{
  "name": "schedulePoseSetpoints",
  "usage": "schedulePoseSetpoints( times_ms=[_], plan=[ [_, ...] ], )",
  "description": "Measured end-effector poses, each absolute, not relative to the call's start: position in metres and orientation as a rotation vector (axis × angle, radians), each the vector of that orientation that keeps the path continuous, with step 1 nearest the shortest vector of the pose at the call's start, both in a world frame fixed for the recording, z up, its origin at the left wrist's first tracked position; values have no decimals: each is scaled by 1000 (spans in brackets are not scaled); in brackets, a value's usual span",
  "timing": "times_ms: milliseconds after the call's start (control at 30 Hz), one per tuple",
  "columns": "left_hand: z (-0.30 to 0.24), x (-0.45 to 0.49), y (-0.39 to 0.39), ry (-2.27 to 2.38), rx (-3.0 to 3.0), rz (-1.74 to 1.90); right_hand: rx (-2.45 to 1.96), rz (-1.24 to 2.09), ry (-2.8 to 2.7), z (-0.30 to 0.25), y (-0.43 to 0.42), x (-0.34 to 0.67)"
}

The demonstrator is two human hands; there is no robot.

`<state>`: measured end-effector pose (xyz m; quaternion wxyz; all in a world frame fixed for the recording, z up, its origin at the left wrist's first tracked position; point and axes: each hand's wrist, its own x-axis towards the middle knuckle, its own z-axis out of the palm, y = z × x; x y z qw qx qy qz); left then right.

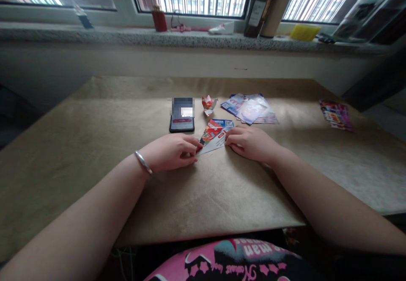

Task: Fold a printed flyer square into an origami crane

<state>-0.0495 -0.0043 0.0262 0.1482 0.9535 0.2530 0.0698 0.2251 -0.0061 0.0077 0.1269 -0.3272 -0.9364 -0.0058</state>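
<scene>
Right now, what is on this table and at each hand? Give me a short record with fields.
left hand: left hand, silver metal bangle at its wrist, touches the near-left end of a folded red, blue and white printed paper
right hand: right hand touches the paper's right side
beyond paper: black smartphone; right of it, small red-and-white folded-paper figure
farther right: overlapping blue-and-pale printed sheets; pink-and-red printed pile
surface: tan table

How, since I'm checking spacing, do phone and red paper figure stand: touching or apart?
Apart: head view shows bare tabletop between phone and red paper figure.
</scene>
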Motion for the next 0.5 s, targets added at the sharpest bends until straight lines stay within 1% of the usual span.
schedulePoseSetpoints(
  times_ms=[100, 300, 500],
  plan=[
    [26, -49, -3, 728, 2720, 221, -1033, -45, -2714, 9, -7, 225],
    [17, -39, -4, 900, 2757, 347, -1226, -102, -2661, 12, -8, 223],
    [11, -33, -8, 1008, 2910, 289, -1263, -61, -2628, 9, -6, 224]
  ],
)
